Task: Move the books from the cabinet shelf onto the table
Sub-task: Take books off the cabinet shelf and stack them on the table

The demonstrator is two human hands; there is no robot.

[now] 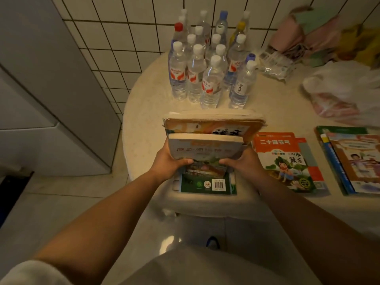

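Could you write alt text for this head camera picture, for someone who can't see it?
Two bare hands, left hand and right hand, each grip one side of a stack of books at the near edge of a round table. Behind stand water bottles; more books lie flat to the right.

A stack of books [205,149] sits in the middle of the frame, tilted up at the near edge of the round white table [144,112]. An orange picture book [285,161] lies flat to its right. More books [349,159] lie flat at the right edge.
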